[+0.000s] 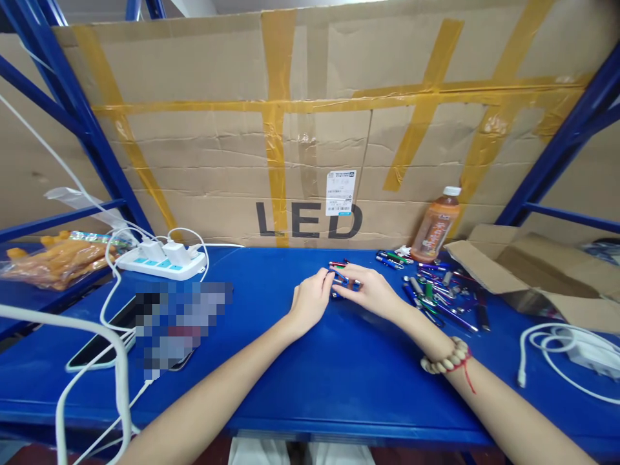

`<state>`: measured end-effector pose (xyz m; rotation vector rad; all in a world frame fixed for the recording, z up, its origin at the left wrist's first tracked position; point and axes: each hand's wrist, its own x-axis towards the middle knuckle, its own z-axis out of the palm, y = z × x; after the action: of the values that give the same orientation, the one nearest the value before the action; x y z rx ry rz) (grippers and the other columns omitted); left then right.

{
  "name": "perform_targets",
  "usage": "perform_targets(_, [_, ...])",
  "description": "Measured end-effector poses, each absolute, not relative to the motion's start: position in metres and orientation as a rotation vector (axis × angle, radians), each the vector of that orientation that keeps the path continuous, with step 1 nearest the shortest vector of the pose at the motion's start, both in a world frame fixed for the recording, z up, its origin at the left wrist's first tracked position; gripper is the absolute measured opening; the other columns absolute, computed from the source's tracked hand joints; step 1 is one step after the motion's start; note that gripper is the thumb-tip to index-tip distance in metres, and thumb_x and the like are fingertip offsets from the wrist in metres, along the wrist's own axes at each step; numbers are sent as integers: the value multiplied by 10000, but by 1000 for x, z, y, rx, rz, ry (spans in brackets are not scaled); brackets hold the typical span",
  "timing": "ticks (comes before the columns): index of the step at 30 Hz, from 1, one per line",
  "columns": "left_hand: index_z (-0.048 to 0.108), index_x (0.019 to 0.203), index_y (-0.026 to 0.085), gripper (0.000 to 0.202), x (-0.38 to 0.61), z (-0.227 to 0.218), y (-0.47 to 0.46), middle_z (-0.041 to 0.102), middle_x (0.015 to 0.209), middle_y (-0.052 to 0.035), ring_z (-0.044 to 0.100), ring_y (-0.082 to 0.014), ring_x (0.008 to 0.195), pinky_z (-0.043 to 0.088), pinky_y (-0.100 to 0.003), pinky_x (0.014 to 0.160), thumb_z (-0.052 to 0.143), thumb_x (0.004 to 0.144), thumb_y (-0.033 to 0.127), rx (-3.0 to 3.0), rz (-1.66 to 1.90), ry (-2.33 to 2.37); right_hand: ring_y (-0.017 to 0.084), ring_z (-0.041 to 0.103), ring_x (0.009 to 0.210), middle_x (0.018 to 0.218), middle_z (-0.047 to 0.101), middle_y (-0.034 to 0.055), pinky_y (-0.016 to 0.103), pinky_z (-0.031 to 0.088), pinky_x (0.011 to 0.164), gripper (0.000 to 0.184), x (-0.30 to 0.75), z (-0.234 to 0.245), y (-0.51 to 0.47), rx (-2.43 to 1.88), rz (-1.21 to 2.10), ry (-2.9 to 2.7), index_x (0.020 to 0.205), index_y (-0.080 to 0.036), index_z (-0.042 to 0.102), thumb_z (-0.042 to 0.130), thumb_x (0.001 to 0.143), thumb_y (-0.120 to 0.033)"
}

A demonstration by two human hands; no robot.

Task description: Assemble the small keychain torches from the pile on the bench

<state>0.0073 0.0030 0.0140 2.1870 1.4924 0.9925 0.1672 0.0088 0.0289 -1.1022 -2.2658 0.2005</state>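
Blue, shiny small pieces (341,279) sit between your left hand (310,297) and right hand (372,292) at mid-table (334,374), left fingers bunched together, right thumb and fingertips parted around them, though I cannot tell whether either hand pinches one.

Bare forearms (242,381), pale round-beaded bracelet (444,366) with red string (467,376) on the right wrist (427,336), white legwear (340,453)

Small items (341,279) half-hidden by hands (312,298), phone (194,323) pixelated, carton (586,311) cut off
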Motion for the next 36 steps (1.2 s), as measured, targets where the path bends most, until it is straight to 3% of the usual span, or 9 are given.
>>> perform_targets(3, [511,836,221,260,7,18,1,604,675,0,592,-168,657,314,-223,547,287,927,318,2256,925,1585,129,595,695,930,639,50,241,461,664,396,167,30,6,-1131,161,-2237,1207,-209,551,499,841,-351])
perform_targets(7, [498,817,216,267,7,17,0,595,656,-2,585,-164,625,318,-222,546,272,927,304,2261,882,1579,178,605,856,1042,632,79,265,454,738,344,167,34,3,-1164,33,-2315,1154,-196,587,420,886,-332])
perform_targets(12, [430,692,211,323,6,9,4,541,557,29,534,-136,546,351,-229,601,236,925,323,2167,954,1323,165,590,732,810,647,63,243,432,650,268,168,34,5,-1147,23,-2449,939,-169,628,406,894,-312])
perform_targets(19, [403,680,203,334,5,2,9,505,521,50,502,-113,521,367,-228,630,225,918,355,2093,1020,1199,168,595,749,782,624,72,253,440,675,251,169,27,11,-1016,-54,-2391,817,-172,601,413,897,-318])
perform_targets(25, [425,756,201,303,7,-2,12,497,507,58,497,-108,517,381,-226,628,239,918,376,2020,1044,1089,154,589,756,786,613,68,240,442,684,270,169,28,12,-969,-68,-2345,871,-168,617,395,909,-317])
perform_targets(31, [438,886,190,260,11,-1,11,519,541,53,495,-105,540,382,-207,569,287,902,402,1887,1066,970,153,578,749,810,596,80,231,450,644,310,169,28,12,-973,-106,-2262,1045,-119,594,361,922,-283])
perform_targets(36, [474,954,163,278,12,-1,12,508,544,47,459,-91,504,348,-191,501,345,881,398,1837,1062,910,163,584,814,878,597,89,254,473,710,329,169,25,12,-944,-110,-2274,1096,-125,572,340,929,-287])
